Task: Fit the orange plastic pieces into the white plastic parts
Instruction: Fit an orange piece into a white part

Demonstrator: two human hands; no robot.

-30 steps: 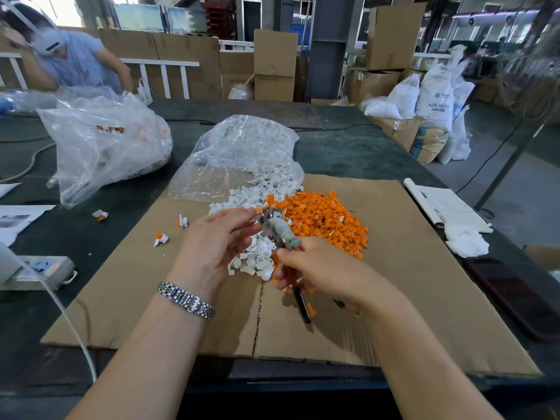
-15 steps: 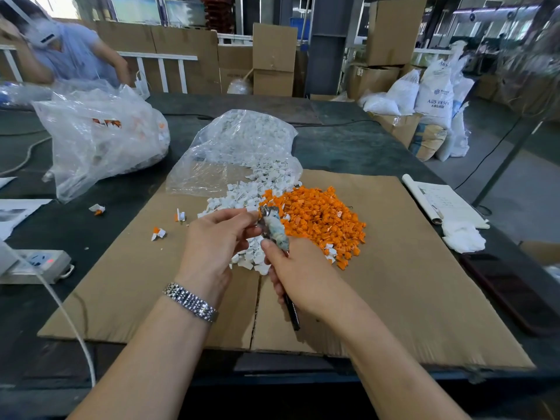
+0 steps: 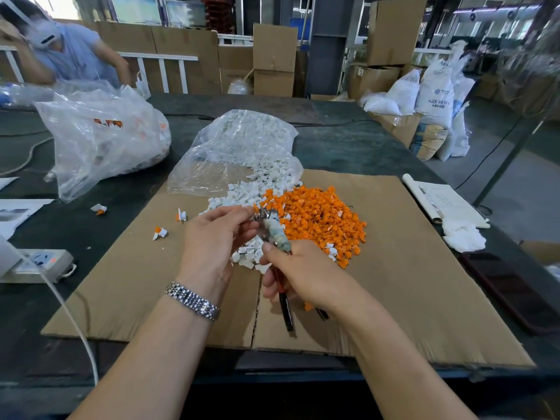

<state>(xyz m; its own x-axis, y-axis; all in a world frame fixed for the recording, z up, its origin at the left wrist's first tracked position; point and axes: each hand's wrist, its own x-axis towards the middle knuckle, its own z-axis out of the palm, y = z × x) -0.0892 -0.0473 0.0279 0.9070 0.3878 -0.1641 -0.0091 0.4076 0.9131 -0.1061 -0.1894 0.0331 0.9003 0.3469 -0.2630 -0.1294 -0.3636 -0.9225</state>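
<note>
here, cardboard sheet (image 3: 409,268) on dark table (image 3: 348,147) | right hand (image 3: 306,277) grips pliers (image 3: 274,230) | left hand (image 3: 212,237) pinches at their tip

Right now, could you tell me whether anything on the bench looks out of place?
Yes: three assembled orange-and-white pieces lie scattered left of the piles, one off the cardboard sheet on the dark table.

Matt cardboard sheet (image 3: 409,268), seemingly metal pliers (image 3: 274,228).
</note>
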